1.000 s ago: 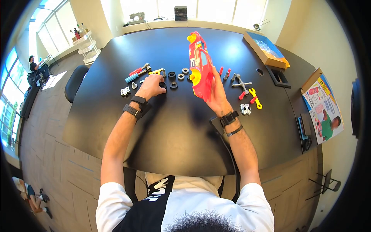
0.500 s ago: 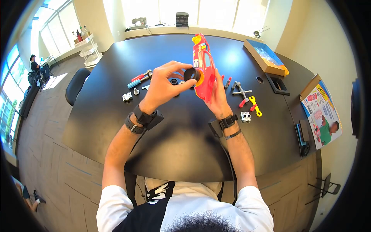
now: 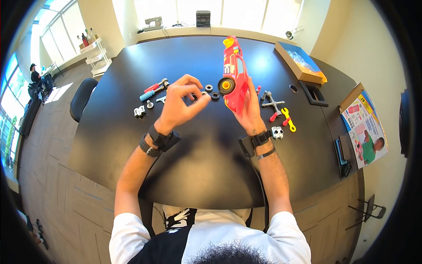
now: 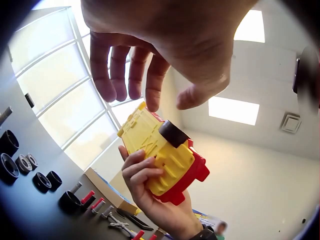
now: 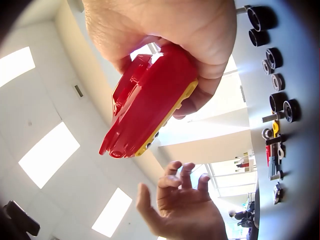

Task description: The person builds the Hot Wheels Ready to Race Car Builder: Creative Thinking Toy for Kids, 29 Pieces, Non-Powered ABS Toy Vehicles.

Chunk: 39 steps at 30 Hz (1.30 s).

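My right hand [image 3: 250,110] holds a red toy car [image 3: 240,83] up above the table, nose end pointing away in the head view. In the left wrist view its yellow underside [image 4: 175,167] shows, with the fingers wrapped along one edge. A black tire [image 4: 173,133] sits on the car's near wheel hub; the far yellow hub [image 3: 228,42] is bare. Left of the car hovers my left hand [image 3: 181,103], fingers loosely bent and thumb apart, with nothing in its grasp.
Several loose tires and wheel rings [image 5: 276,82] lie on the dark table [image 3: 198,167]. Toy tools [image 3: 151,91] lie left, a cross wrench [image 3: 273,103] and yellow wrench [image 3: 289,119] right. An open box [image 3: 303,64] stands back right, a printed package [image 3: 365,125] at the right edge.
My left hand picked a black tire off the table, brought it to the car's near hub and let go, then drew back left. The right hand keeps hold of the car, which has turned slightly.
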Tool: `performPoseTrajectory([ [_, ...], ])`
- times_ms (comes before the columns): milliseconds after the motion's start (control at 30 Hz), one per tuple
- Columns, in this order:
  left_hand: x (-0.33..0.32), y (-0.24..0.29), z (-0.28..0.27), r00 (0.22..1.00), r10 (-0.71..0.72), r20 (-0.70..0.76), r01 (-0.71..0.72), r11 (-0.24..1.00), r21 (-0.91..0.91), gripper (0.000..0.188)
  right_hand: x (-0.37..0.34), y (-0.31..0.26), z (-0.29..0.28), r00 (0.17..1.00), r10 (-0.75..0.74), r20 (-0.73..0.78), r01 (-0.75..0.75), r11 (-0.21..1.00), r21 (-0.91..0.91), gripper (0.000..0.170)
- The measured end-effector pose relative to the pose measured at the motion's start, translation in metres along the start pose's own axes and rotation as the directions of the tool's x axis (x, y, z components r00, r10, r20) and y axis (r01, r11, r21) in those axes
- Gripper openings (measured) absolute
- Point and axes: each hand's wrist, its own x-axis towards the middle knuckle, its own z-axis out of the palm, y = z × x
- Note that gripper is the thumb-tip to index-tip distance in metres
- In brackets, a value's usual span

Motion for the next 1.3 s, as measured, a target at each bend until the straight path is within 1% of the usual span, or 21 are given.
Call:
performPoseTrajectory([
  [33,0.001,0.001,-0.004,0.99,-0.143,-0.007,0.142,0.989,-0.034,0.019,0.0,-0.001,0.0,1.0,0.006,-0.003,-0.006,1.0,0.003,0.064],
  [67,0.003,-0.005,-0.007,0.965,-0.262,0.011,0.262,0.965,0.018,0.016,0.0,-0.002,0.0,1.0,0.003,0.002,-0.003,1.0,0.002,0.063],
  [100,0.004,-0.018,-0.007,0.964,-0.267,0.011,0.267,0.963,0.02,0.016,0.0,-0.003,0.0,1.0,0.0,0.008,0.0,1.0,0.001,0.062],
  [133,0.002,-0.036,-0.006,0.956,-0.283,0.075,0.274,0.955,0.113,0.016,-0.001,-0.003,-0.001,1.0,0.008,0.013,-0.008,1.0,-0.005,0.063],
  [200,-0.002,-0.058,-0.006,0.925,-0.31,0.218,0.235,0.92,0.313,0.019,-0.001,-0.003,0.0,1.0,0.01,0.016,-0.01,1.0,-0.001,0.063],
  [233,-0.009,-0.071,-0.003,0.925,-0.311,0.218,0.236,0.92,0.314,0.019,-0.001,-0.002,0.001,1.0,0.01,0.019,-0.01,1.0,0.001,0.063],
  [300,-0.022,-0.101,0.007,0.9,-0.252,0.356,0.089,0.905,0.415,0.023,0.001,0.001,-0.003,1.0,0.018,0.021,-0.019,1.0,0.007,0.063],
  [333,-0.027,-0.109,0.009,0.879,-0.253,0.404,0.04,0.883,0.467,0.032,0.002,0.002,-0.005,0.999,0.026,0.021,-0.026,1.0,0.013,0.064],
  [433,-0.042,-0.134,0.024,0.886,-0.213,0.412,-0.04,0.85,0.525,0.041,0.002,0.001,-0.005,0.999,0.04,0.033,-0.041,0.999,0.033,0.065],
  [467,-0.042,-0.135,0.027,0.856,-0.28,0.435,-0.006,0.836,0.549,0.048,0.001,0.001,-0.004,0.999,0.04,0.031,-0.041,0.999,0.034,0.065],
  [600,-0.046,-0.141,0.036,0.834,-0.304,0.461,-0.028,0.81,0.586,0.044,0.001,0.003,-0.002,0.999,0.029,0.04,-0.03,0.999,0.015,0.067],
  [700,-0.047,-0.146,0.039,0.855,-0.272,0.441,-0.063,0.79,0.61,0.039,0.0,0.003,-0.002,0.999,0.034,0.033,-0.034,0.999,0.018,0.067],
  [800,-0.033,-0.116,0.033,0.945,-0.197,0.261,0.067,0.898,0.435,0.033,-0.002,0.0,-0.001,0.999,0.042,0.033,-0.042,0.999,0.013,0.067],
  [833,-0.024,-0.099,0.029,0.927,-0.279,0.252,0.161,0.9,0.406,0.034,-0.003,0.0,0.0,0.998,0.047,0.04,-0.047,0.999,0.006,0.067],
  [900,-0.015,-0.07,0.022,0.951,-0.278,0.136,0.265,0.959,0.104,0.034,-0.001,0.0,-0.001,0.998,0.045,0.05,-0.045,0.999,0.002,0.068],
  [933,-0.013,-0.069,0.021,0.962,-0.257,0.095,0.263,0.963,-0.062,0.035,-0.001,0.001,-0.001,0.997,0.039,0.062,-0.039,0.999,-0.004,0.068],
  [1033,-0.002,-0.035,0.008,0.956,-0.274,0.102,0.292,0.888,-0.356,0.041,-0.002,0.002,0.003,0.998,0.021,0.06,-0.021,1.0,-0.01,0.069],
  [1067,-0.001,-0.026,0.006,0.956,-0.276,0.102,0.294,0.887,-0.357,0.041,-0.003,0.003,0.005,0.998,0.029,0.054,-0.028,1.0,-0.014,0.069],
  [1133,0.001,-0.012,0.003,0.989,-0.146,0.03,0.144,0.894,-0.424,0.046,-0.006,0.003,0.009,0.998,0.034,0.059,-0.032,0.999,-0.027,0.07],
  [1267,0.001,0.003,0.0,0.995,-0.098,-0.016,0.082,0.902,-0.425,0.05,-0.008,0.003,0.015,0.997,0.032,0.068,-0.028,0.998,-0.059,0.071],
  [1300,0.001,0.007,0.0,0.999,-0.041,-0.014,0.034,0.937,-0.348,0.05,-0.008,0.003,0.015,0.997,0.034,0.071,-0.029,0.998,-0.061,0.071],
])
